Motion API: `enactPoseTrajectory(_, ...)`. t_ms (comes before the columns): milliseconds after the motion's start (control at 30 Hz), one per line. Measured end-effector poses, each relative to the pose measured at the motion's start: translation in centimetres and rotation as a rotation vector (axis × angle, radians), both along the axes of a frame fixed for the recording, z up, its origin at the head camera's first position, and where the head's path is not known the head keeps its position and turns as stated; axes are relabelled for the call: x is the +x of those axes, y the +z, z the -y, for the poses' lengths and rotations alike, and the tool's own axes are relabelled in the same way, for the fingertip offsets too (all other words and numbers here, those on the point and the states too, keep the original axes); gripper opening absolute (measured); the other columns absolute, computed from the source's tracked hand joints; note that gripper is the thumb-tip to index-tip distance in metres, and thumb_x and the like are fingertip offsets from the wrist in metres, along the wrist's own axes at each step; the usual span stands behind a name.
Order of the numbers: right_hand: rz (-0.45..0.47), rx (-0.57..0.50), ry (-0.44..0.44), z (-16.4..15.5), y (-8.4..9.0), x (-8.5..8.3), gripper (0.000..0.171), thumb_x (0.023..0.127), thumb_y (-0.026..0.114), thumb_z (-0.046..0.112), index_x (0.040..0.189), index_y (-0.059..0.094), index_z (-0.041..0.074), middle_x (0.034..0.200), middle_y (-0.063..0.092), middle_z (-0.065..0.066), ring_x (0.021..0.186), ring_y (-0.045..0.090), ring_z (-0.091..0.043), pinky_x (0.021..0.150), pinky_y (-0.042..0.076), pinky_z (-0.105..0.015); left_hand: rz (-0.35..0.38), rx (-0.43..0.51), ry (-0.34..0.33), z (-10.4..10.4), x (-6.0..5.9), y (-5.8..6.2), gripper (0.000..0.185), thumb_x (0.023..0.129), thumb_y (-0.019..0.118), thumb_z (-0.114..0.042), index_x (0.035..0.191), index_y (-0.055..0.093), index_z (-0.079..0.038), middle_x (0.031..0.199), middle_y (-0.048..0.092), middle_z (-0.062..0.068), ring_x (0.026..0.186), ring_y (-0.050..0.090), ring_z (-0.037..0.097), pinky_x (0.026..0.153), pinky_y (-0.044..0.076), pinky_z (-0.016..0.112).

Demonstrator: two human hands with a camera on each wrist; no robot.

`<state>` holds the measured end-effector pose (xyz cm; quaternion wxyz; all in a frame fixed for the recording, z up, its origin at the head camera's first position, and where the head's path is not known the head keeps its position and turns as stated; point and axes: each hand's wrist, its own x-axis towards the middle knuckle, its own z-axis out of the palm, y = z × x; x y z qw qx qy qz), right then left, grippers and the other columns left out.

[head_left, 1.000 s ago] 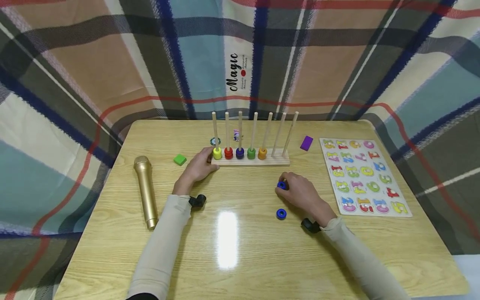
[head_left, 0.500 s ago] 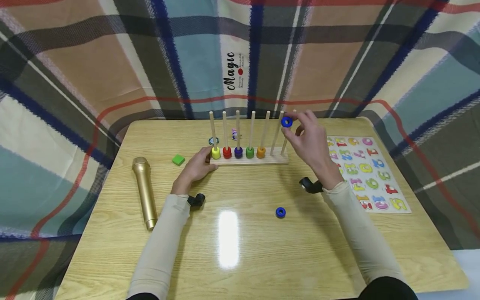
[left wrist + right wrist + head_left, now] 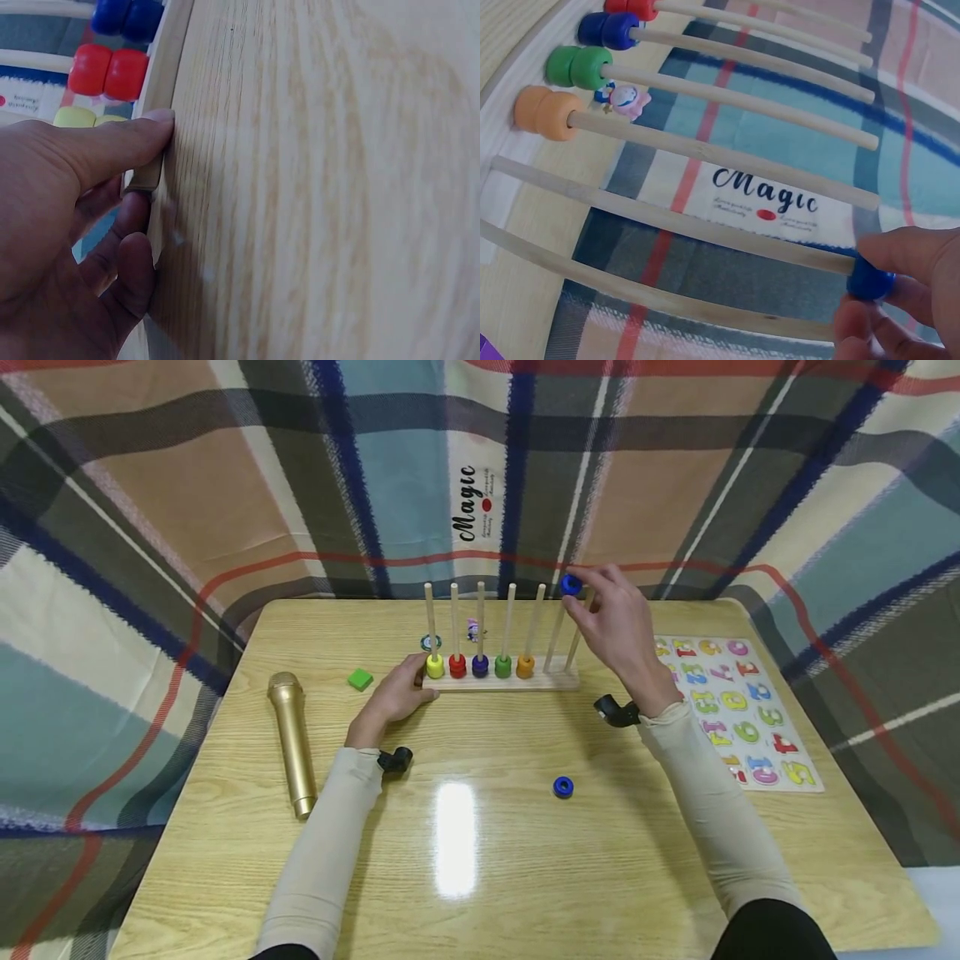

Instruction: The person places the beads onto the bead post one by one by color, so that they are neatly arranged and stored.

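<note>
A wooden peg stand (image 3: 504, 686) has a row of upright pegs. Yellow (image 3: 435, 667), red (image 3: 457, 667), dark blue (image 3: 480, 667), green (image 3: 503, 667) and orange (image 3: 525, 667) beads sit low on the left pegs; the two rightmost pegs are bare along their shafts. My left hand (image 3: 393, 697) grips the stand's left end, thumb along the front face. Between thumb and fingers my right hand (image 3: 619, 627) pinches a blue bead (image 3: 870, 280) at the tip of the second peg from the right. Another blue bead (image 3: 563, 787) lies on the table in front.
A gold microphone (image 3: 293, 743) lies at left, a green block (image 3: 360, 679) beside my left hand. Behind the stand are a round sticker-like piece (image 3: 431, 642) and a small figure (image 3: 473, 629). A number puzzle board (image 3: 750, 714) lies at right; a purple block (image 3: 489, 349) shows near the stand.
My right hand has picked up one blue bead from the table and raised it to the peg tip, shifting slightly left lately. The left hand has stayed on the stand.
</note>
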<state>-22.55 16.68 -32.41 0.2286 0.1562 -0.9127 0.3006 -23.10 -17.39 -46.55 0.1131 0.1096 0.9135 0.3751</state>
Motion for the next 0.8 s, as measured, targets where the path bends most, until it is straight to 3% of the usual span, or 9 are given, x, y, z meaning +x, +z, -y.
enactPoseTrajectory(267, 0.07, 0.071, -0.022, -0.2, -0.3, -0.1, 0.043, 0.102, 0.075, 0.021, 0.141, 0.07, 0.005, 0.125, 0.069, -0.018, 0.084, 0.067, -0.031, 0.072, 0.05, -0.045, 0.016, -0.003, 0.003, 0.0, 0.1, 0.0, 0.073, 0.103, 0.071, -0.01, 0.166, 0.033, -0.002, 0.141, 0.052, 0.022, 0.117, 0.051, 0.036, 0.103, 0.044, 0.054)
enactPoseTrajectory(400, 0.046, 0.037, -0.005, -0.3, -0.8, 0.3, 0.047, 0.101, 0.075, 0.024, 0.144, 0.068, 0.008, 0.135, 0.064, -0.017, 0.083, 0.066, -0.03, 0.069, 0.048, -0.043, 0.012, -0.001, 0.005, 0.0, 0.2, -0.1, 0.074, 0.103, 0.071, -0.009, 0.166, 0.033, -0.001, 0.144, 0.051, 0.023, 0.119, 0.052, 0.037, 0.104, 0.044, 0.055)
enactPoseTrajectory(500, -0.032, -0.028, 0.009, -0.6, -1.7, 1.2, 0.044, 0.1, 0.075, 0.024, 0.142, 0.07, 0.009, 0.142, 0.058, -0.017, 0.083, 0.064, -0.03, 0.066, 0.045, -0.04, 0.013, -0.005, 0.006, -0.1, 0.1, -0.1, 0.075, 0.103, 0.071, -0.01, 0.166, 0.032, -0.001, 0.147, 0.05, 0.023, 0.121, 0.052, 0.037, 0.106, 0.044, 0.055)
enactPoseTrajectory(600, -0.066, -0.032, 0.032, -1.0, -3.0, 3.3, 0.036, 0.1, 0.075, 0.022, 0.132, 0.074, 0.006, 0.134, 0.063, -0.018, 0.079, 0.063, -0.028, 0.062, 0.045, -0.038, 0.015, -0.008, 0.007, -0.1, 0.1, -0.2, 0.075, 0.103, 0.071, -0.011, 0.167, 0.032, -0.001, 0.146, 0.05, 0.022, 0.121, 0.052, 0.037, 0.106, 0.044, 0.055)
enactPoseTrajectory(667, 0.012, 0.039, 0.065, -1.4, -4.2, 5.2, 0.032, 0.099, 0.076, 0.024, 0.124, 0.075, 0.004, 0.119, 0.069, -0.015, 0.074, 0.062, -0.024, 0.06, 0.046, -0.036, 0.012, -0.008, 0.007, -0.1, 0.1, -0.2, 0.075, 0.103, 0.071, -0.011, 0.166, 0.032, -0.001, 0.143, 0.051, 0.022, 0.12, 0.052, 0.037, 0.105, 0.044, 0.055)
enactPoseTrajectory(800, 0.355, 0.261, 0.191, -1.9, -7.2, 9.3, 0.039, 0.097, 0.079, 0.036, 0.123, 0.073, 0.006, 0.099, 0.072, -0.006, 0.073, 0.062, -0.016, 0.062, 0.05, -0.034, 0.008, -0.005, 0.01, 0.1, 0.1, -0.1, 0.074, 0.103, 0.071, -0.01, 0.166, 0.033, -0.001, 0.14, 0.052, 0.022, 0.117, 0.052, 0.036, 0.102, 0.044, 0.055)
